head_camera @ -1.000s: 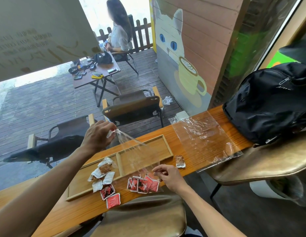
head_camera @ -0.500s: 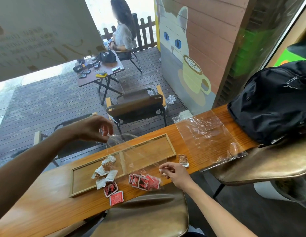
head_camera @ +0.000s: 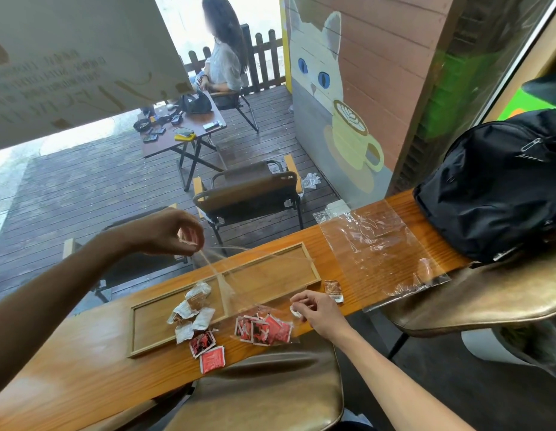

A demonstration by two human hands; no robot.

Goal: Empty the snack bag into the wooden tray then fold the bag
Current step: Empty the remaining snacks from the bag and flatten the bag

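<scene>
**While the Clear Bag Was Held at 2 Corners, Some Packets Were Still Inside**

While the left hand [head_camera: 174, 231] was raised above the counter, its fingers were closed in a pinch on one corner of the clear snack bag [head_camera: 239, 284]. The right hand [head_camera: 314, 309] was low, close to the counter edge, and its thumb and fingers were pinched on the opposite lower corner. Between the 2 hands the bag was stretched in a slope over the wooden tray [head_camera: 270, 275].

A group of red packets [head_camera: 264, 329] lay at the low end of the bag, on the counter in front of the tray; they seemed to be still inside the film. Several white packets [head_camera: 192, 312] lay in the tray, near its divider. 2 red packets [head_camera: 206, 348] lay at the near rim or just outside it, and 1 brown packet [head_camera: 333, 290] lay on the counter to the right of the tray. A second clear plastic bag [head_camera: 379, 244] lay flat further right, near a black backpack [head_camera: 494, 188].

The bag looked very thin, very light and soft, and probably slippery, so it would not keep any shape alone. I judged that the best hold was on the corners or along the edge, with a firm pinch. The packets looked light and small and would slide easily. For folding, the film would probably need to be pressed flat on the counter.
</scene>
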